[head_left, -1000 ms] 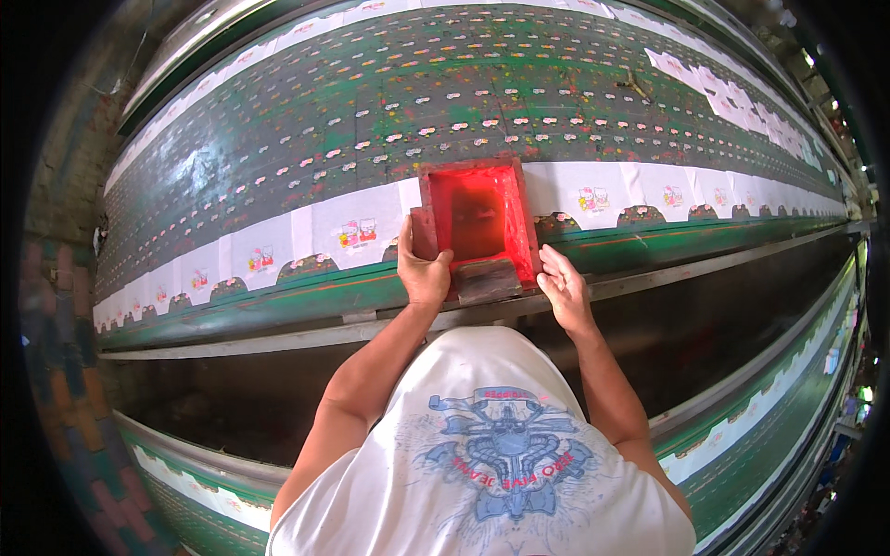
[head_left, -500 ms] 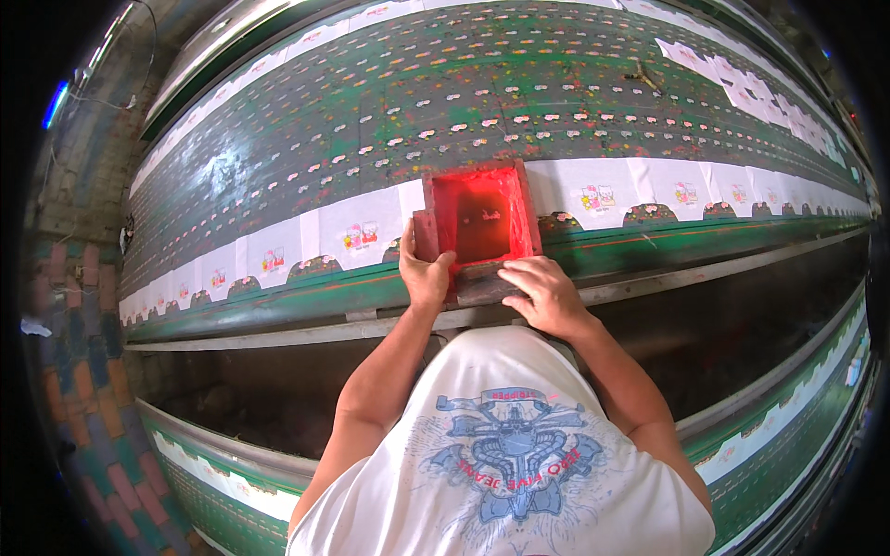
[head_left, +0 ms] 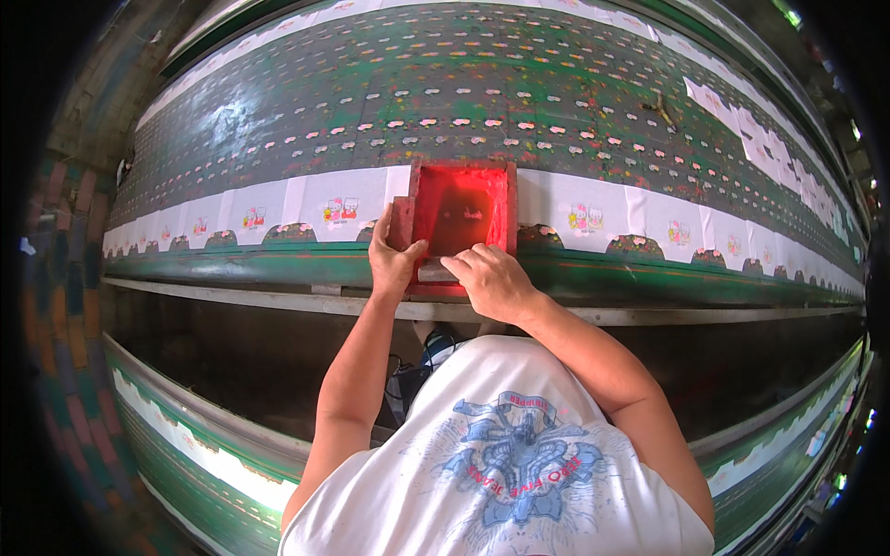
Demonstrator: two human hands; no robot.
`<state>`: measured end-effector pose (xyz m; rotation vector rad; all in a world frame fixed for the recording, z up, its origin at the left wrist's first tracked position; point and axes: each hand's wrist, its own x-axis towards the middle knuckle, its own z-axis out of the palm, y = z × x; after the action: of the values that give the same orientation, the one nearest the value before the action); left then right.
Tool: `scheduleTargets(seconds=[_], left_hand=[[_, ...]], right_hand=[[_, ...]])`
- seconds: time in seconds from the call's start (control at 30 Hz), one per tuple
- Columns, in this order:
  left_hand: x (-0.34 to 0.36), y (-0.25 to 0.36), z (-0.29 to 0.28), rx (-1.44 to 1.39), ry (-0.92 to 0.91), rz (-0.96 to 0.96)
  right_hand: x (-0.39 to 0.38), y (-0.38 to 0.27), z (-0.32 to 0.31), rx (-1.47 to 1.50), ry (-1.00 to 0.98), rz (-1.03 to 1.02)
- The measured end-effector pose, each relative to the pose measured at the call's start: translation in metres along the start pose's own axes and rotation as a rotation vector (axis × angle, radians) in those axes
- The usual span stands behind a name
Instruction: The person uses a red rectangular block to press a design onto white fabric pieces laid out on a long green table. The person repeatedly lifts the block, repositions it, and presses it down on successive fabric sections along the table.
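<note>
A screen-printing frame (head_left: 510,208) with red-stained wooden walls lies over the strip of white cloth pieces, red ink pooled on its mesh. My left hand (head_left: 395,263) grips the frame's left side, thumb over the near left corner and fingers around a small block there. At the near end, inside the frame, is a greyish bar that looks like a squeegee (head_left: 434,271). My right hand (head_left: 496,283) is closed on its right end, fingers curled over the top. The mesh beneath the ink is partly hidden.
White cloth pieces (head_left: 593,199) with cartoon prints run along the near edge of the long green table (head_left: 306,269). More cloth pieces (head_left: 742,120) lie at the far right. A small branched object (head_left: 663,109) rests on the table. Behind me stands another green table (head_left: 185,454).
My right hand has gone from loosely spread fingers at the frame's near edge to a closed grip on the squeegee. The view has shifted; the frame keeps its place on the cloth.
</note>
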<state>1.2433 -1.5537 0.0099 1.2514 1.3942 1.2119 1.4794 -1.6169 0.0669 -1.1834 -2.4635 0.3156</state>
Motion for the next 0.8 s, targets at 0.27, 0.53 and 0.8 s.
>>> scheduleTargets(seconds=[0.27, 0.53, 0.8], left_hand=[[0.001, -0.024, -0.013, -0.161, 0.045, -0.032], [0.009, -0.008, -0.005, -0.050, -0.020, 0.050], [0.008, -0.026, -0.009, -0.147, -0.064, 0.074]], right_hand=[[0.055, 0.055, -0.032, 0.195, -0.202, 0.144], [0.081, 0.094, -0.001, -0.012, 0.127, 0.125], [0.027, 0.032, 0.023, -0.147, 0.031, 0.146]])
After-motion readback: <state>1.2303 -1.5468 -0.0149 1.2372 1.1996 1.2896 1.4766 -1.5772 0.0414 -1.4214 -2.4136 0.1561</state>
